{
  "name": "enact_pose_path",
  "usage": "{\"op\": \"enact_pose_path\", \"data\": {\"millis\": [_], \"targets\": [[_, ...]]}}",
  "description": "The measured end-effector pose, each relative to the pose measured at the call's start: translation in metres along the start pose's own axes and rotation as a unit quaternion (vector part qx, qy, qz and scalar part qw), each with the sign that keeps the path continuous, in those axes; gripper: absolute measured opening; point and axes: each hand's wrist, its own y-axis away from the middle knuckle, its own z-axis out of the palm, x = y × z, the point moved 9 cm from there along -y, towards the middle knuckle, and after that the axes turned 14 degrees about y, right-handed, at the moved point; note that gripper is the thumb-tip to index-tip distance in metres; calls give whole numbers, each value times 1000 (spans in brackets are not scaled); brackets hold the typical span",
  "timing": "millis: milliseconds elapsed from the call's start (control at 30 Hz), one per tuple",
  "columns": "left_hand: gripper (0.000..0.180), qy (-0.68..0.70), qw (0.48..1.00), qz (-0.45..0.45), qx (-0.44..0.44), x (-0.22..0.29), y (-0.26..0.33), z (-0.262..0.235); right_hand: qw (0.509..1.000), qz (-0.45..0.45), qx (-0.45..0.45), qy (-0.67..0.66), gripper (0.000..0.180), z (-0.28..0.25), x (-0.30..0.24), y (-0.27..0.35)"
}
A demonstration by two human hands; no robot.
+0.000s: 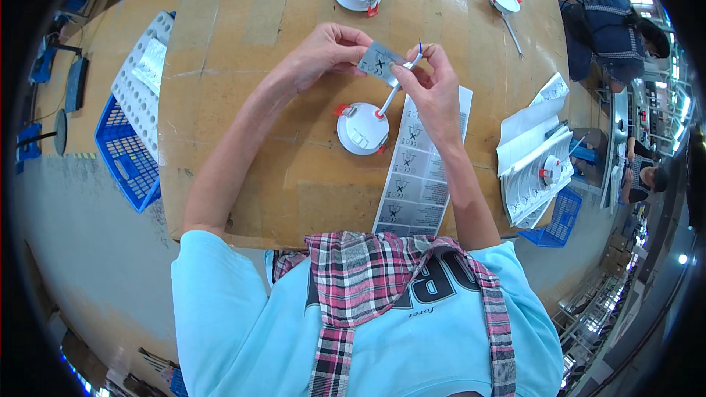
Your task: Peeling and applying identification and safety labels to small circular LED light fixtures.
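Above the table's [220, 176] middle, the left hand [323, 51] pinched a grey label [379, 61] against the white cable [393, 84] gripped by the right hand [434, 88]; misaligned, it might have creased or stuck crooked.

Matt brown cardboard tabletop [243, 88], glossy white plastic lamp housing [362, 129], silvery paper label [379, 62], blue plastic crate [125, 154]

Label [380, 63] print too small
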Motion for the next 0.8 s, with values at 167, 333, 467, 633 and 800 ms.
{"op": "enact_pose_path", "data": {"millis": [167,333,467,633,800], "targets": [[17,-11,1000,3,-2,2,-3,-2,999,-16,-35,7,23,0,-1,-5],[15,-20,1000,2,-6,3,0,-2,998,-31,-51,20,25,2,-4,-5],[15,-26,1000,9,-7,7,3,-1,998,-29,-50,22,24,2,-5,-4],[19,-45,999,23,9,10,3,-2,998,-29,-45,33,24,1,-8,-5],[21,-71,997,31,28,14,7,2,998,-16,-30,48,26,-2,-5,-5]]}}
